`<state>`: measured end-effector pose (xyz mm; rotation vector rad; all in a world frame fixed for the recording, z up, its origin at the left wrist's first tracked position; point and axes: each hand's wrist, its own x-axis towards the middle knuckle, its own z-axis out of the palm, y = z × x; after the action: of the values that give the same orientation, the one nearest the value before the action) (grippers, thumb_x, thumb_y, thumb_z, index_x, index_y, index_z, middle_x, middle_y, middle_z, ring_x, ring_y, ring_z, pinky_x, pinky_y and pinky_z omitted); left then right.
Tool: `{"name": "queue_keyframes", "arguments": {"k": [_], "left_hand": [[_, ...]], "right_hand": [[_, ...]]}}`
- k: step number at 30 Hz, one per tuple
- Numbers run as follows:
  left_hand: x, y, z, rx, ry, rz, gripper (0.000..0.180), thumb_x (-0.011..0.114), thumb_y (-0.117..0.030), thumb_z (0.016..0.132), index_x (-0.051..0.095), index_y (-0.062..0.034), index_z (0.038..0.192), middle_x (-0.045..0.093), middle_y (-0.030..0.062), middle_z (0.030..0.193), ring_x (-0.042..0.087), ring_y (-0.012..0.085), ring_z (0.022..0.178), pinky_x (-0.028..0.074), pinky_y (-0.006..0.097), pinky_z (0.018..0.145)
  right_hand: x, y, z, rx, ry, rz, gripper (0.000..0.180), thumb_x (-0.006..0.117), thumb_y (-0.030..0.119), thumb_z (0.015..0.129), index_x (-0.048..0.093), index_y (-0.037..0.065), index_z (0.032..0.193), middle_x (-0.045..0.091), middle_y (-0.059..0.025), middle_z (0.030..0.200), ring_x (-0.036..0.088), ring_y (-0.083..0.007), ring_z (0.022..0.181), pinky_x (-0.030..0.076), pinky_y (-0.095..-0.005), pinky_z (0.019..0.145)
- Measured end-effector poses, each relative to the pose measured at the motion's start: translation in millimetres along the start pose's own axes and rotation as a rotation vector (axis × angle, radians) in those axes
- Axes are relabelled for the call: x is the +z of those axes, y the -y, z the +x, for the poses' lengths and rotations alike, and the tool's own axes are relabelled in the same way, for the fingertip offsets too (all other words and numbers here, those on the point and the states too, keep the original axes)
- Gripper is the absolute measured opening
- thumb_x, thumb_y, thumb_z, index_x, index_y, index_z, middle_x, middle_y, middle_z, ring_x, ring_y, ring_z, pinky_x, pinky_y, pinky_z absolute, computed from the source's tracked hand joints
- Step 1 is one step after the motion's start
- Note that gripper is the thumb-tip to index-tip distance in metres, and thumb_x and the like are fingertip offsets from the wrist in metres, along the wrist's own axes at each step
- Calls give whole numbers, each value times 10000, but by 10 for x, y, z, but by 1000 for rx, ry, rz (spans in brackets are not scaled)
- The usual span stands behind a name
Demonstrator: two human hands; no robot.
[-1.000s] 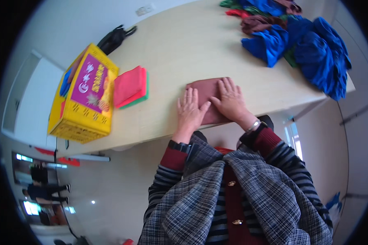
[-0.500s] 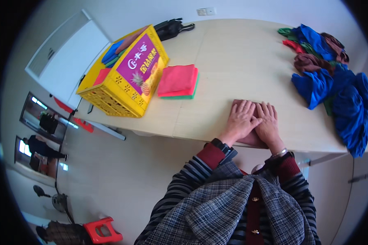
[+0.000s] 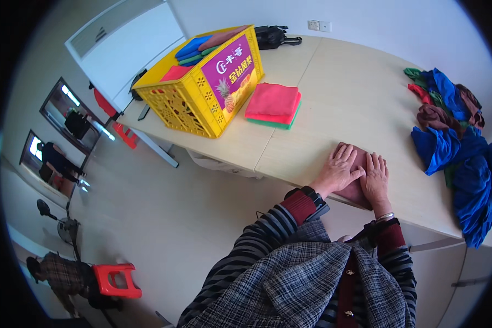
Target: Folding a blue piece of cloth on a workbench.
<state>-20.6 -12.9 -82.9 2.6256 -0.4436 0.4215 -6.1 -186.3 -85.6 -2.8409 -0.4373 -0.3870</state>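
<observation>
From my remote seat I see the left hand [image 3: 338, 172] and right hand [image 3: 375, 183] lying palm-down, fingers slightly spread, on the folded brown cloth [image 3: 353, 191], right by the near edge of the table [image 3: 290, 156]. Careful: uneven pressure could skew its layers, and a bodyward pull could drag it over.

Fingers of the left hand [image 3: 339, 174] and right hand [image 3: 375, 186] cover much of the brown cloth [image 3: 355, 192]. Left of them, the red cloth [image 3: 272, 101] hides most of the green cloth [image 3: 281, 126]; beyond, the yellow crate [image 3: 216, 117] partly hides the black bag [image 3: 270, 37].
</observation>
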Motion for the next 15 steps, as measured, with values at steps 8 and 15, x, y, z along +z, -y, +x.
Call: {"name": "queue_keyframes", "arguments": {"k": [8, 15], "left_hand": [[-178, 4, -241, -134, 86, 13, 807, 396, -601, 1002, 342, 9, 1527, 298, 202, 1613, 301, 346, 1485, 217, 538, 1200], [-194, -34, -304, -138, 49, 108, 754, 443, -554, 998, 396, 7, 1500, 348, 194, 1589, 314, 341, 1480, 223, 567, 1189]], "right_hand": [[44, -26, -42, -1, 27, -37, 621, 437, 450, 1022, 407, 71, 1513, 394, -167, 1569, 293, -379, 1478, 187, -479, 1224], [-21, -19, -89, -11, 61, -89, 617, 434, 442, 1027, 399, 65, 1514, 390, -177, 1569, 289, -374, 1482, 186, -486, 1224]]}}
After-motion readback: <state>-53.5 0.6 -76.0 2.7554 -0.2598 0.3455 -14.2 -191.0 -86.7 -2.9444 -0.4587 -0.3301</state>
